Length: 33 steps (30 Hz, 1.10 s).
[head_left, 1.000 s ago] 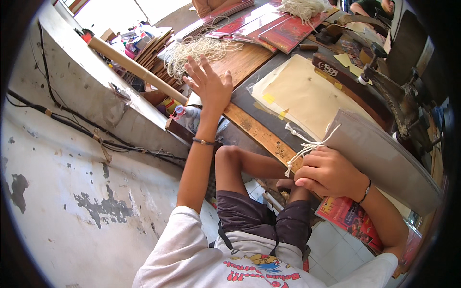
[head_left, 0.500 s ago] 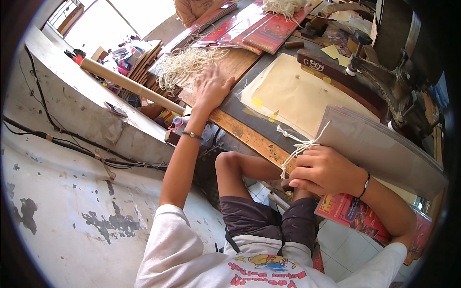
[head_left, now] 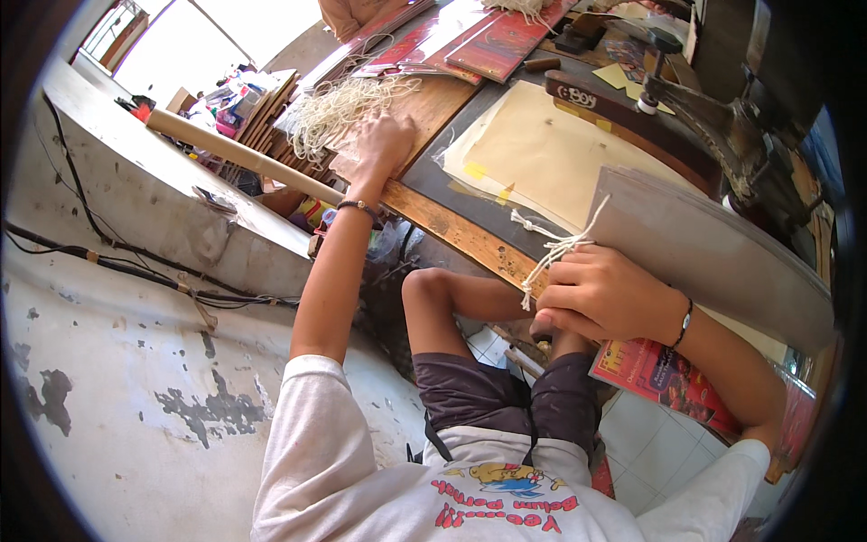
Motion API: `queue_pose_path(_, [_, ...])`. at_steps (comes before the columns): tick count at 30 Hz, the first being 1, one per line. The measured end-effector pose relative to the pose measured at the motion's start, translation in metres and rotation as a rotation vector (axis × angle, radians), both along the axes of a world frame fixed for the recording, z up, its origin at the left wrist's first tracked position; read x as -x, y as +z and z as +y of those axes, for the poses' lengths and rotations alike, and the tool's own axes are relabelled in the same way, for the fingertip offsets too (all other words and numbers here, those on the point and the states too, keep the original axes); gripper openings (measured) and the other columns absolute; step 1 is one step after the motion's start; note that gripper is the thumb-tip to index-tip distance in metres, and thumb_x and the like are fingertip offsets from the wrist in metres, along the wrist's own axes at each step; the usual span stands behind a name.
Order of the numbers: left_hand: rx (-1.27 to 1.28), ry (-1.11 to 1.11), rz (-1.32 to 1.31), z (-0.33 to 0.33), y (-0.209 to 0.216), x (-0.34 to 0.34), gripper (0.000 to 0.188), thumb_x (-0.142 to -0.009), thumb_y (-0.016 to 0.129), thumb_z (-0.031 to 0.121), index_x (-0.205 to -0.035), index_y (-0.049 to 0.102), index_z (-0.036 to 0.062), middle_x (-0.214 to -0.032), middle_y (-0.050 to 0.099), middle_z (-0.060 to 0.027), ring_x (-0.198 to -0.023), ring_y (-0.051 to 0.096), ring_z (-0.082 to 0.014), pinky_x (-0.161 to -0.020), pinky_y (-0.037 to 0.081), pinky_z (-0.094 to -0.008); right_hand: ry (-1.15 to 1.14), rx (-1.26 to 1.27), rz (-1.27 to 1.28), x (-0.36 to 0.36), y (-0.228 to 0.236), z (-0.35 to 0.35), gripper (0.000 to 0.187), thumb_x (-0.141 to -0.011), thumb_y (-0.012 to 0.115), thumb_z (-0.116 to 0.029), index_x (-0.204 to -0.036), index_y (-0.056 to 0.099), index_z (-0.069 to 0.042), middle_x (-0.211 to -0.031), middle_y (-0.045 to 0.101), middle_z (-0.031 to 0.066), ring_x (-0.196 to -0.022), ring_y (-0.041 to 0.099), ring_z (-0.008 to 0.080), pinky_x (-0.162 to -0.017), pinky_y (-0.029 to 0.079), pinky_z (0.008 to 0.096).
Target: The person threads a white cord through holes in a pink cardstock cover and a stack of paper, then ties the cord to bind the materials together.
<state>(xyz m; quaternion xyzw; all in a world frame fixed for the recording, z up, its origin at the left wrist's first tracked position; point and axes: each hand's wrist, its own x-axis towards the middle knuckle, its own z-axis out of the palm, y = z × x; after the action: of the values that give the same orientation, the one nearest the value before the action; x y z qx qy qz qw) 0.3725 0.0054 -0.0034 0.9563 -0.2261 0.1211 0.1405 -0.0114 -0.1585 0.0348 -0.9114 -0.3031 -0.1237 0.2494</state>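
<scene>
My right hand (head_left: 601,294) is closed on several white cords (head_left: 562,248), whose knotted ends stick out past the fingers at the table's front edge. Just beyond that hand a stack of grey sheets (head_left: 686,239) leans upright; red printed calendars or cards (head_left: 664,379) show under the forearm. My left hand (head_left: 384,144) rests at the near side of a loose pile of cream cords (head_left: 348,108) on the wooden tabletop. Its fingers are curled down, and what lies under them is hidden.
Cream paper sheets (head_left: 551,154) lie on the dark table surface. A metal clamp-like machine (head_left: 722,126) with a dark bar (head_left: 614,126) stands at the right. Red printed sheets (head_left: 515,45) lie at the back, near another person's sleeve (head_left: 348,16). A cardboard tube (head_left: 244,158) runs along the left wall.
My left hand has drawn slightly back and its spread fingers have curled in beside the cord pile. My right hand keeps its hold on the white cords. The view has shifted slightly.
</scene>
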Motion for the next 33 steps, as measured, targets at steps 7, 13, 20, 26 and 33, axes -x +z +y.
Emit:
queue_pose_path(7, [0.180,-0.210,-0.191,0.007,-0.006,0.003,0.025,-0.092,0.060,0.020,-0.103,0.080,0.0112,-0.106,0.075,-0.0150,-0.094,0.072,-0.0340,-0.100,0.044,-0.0472,0.002,-0.040,-0.056,0.001,-0.009,-0.002,0.022,-0.095,0.067,-0.026,-0.085,0.068,-0.007,-0.091,0.069,0.0096,-0.089,0.069,0.0308,-0.085,0.054,0.0423])
queue_pose_path(13, [0.168,-0.293,-0.237,0.008,-0.004,0.010,0.023,-0.093,0.063,0.015,-0.111,0.076,0.0117,-0.096,0.076,-0.0186,-0.089,0.072,-0.0365,-0.085,0.054,-0.0443,0.014,-0.073,-0.088,0.001,-0.018,-0.007,0.024,-0.097,0.064,-0.027,-0.087,0.069,-0.006,-0.093,0.070,0.0109,-0.091,0.068,0.0320,-0.086,0.054,0.0432])
queue_pose_path(20, [0.344,-0.363,-0.061,0.029,0.004,-0.002,0.021,-0.094,0.064,0.008,-0.112,0.075,0.0095,-0.099,0.075,-0.0185,-0.089,0.072,-0.0288,-0.082,0.054,-0.0391,0.072,-0.076,-0.144,-0.010,-0.020,-0.004,0.024,-0.099,0.062,-0.028,-0.091,0.068,-0.006,-0.096,0.069,0.0126,-0.093,0.067,0.0333,-0.088,0.053,0.0445])
queue_pose_path(26, [0.787,-0.653,0.495,0.030,0.030,0.179,0.016,-0.094,0.068,-0.001,-0.094,0.053,0.0039,-0.096,0.070,-0.0038,-0.082,0.055,-0.0059,-0.073,0.046,-0.0227,-0.187,-0.114,-0.328,0.013,-0.012,-0.009,0.033,-0.092,0.070,-0.027,-0.116,0.058,-0.008,-0.116,0.063,0.0115,-0.107,0.063,0.0299,-0.089,0.052,0.0424])
queue_pose_path(33, [0.650,-0.802,0.480,0.057,0.044,0.304,0.043,-0.085,0.075,-0.006,-0.088,0.035,0.0094,-0.103,0.072,-0.0107,-0.078,0.050,-0.0069,-0.071,0.045,-0.0230,-0.031,-0.271,-0.280,0.006,-0.015,0.003,0.031,-0.092,0.074,-0.030,-0.115,0.063,-0.012,-0.099,0.069,0.0082,-0.098,0.067,0.0283,-0.089,0.052,0.0396])
